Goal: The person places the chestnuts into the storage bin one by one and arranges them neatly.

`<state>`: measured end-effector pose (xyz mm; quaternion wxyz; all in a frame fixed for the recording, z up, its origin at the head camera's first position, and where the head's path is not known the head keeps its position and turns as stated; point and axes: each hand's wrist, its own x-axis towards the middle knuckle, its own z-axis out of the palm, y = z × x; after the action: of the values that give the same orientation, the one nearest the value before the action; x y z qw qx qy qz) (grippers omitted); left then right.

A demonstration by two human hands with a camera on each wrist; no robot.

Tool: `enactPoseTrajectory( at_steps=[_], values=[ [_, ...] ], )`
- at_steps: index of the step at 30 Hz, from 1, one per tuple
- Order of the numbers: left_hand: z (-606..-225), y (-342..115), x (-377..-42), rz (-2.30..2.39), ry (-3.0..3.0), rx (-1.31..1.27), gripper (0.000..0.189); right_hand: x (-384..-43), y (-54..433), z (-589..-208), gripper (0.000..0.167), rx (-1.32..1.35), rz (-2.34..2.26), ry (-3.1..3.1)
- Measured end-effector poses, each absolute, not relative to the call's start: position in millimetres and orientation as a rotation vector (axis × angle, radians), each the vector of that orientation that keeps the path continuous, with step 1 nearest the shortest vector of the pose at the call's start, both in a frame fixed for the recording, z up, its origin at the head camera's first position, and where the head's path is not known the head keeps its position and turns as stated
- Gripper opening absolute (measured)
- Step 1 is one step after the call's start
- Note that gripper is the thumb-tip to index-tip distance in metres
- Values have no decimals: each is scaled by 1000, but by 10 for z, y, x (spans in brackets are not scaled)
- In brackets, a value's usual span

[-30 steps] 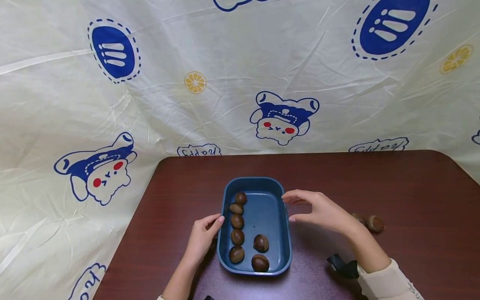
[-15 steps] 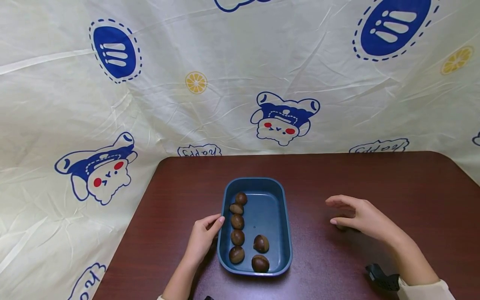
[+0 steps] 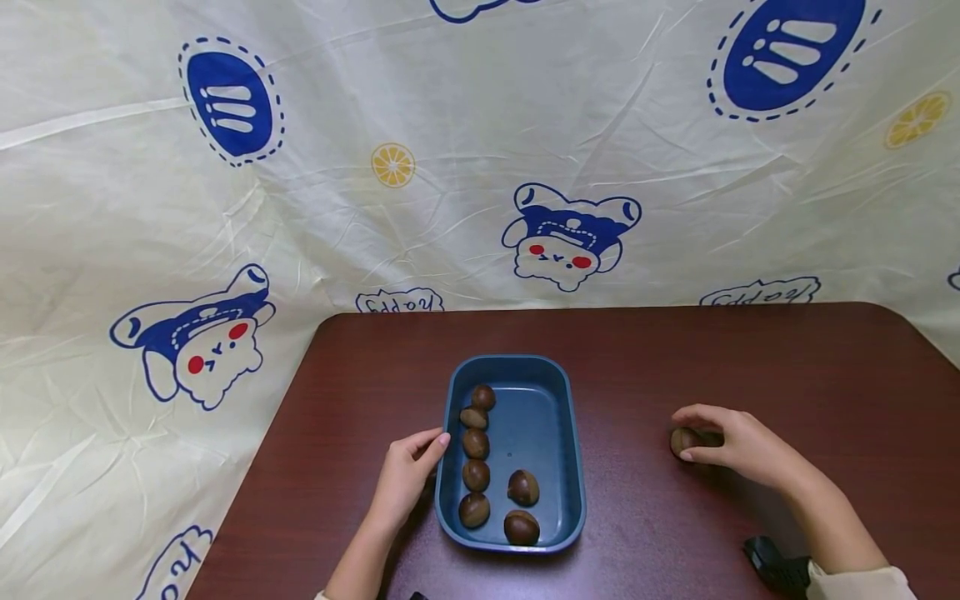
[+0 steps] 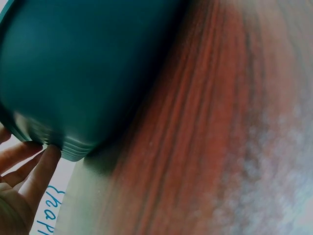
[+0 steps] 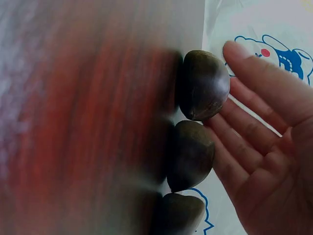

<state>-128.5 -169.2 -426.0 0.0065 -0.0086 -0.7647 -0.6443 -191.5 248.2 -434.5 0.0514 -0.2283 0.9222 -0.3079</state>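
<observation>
A blue rectangular tray (image 3: 536, 454) lies on the table with several brown chestnuts in it. Five-like row aside, a line of chestnuts (image 3: 476, 443) runs along its left wall, and two more, one of them a chestnut (image 3: 522, 487), sit at the near right. My left hand (image 3: 405, 475) holds the tray's left rim, thumb on top; in the left wrist view its fingers (image 4: 41, 171) touch the outer wall. My right hand (image 3: 738, 446) is around a chestnut (image 5: 204, 85) on the table, thumb and fingers on either side, the thumb apart from it.
Two more chestnuts, the nearer one a chestnut (image 5: 190, 155), stand in a row beside the right hand, hidden from the head view. The brown table (image 3: 622, 350) ends at a printed white cloth (image 3: 450, 225) behind.
My right hand has moved right, from beside the tray's right rim to the chestnuts on the table, and lowered around one. My left hand and the tray have stayed in place.
</observation>
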Motion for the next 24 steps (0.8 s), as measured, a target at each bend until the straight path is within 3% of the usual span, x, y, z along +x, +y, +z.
enactPoseTrajectory(
  at_steps=[13, 24],
  values=[
    [-4252, -1691, -1290, -2007, -2394, -18, 28, -1962, 2467, -4406, 36, -763, -799, 2882],
    [-4257, -1692, -1288, -2016, -2396, -19, 29, -1969, 2344, -4349, 35, -820, -968, 2901]
  ],
)
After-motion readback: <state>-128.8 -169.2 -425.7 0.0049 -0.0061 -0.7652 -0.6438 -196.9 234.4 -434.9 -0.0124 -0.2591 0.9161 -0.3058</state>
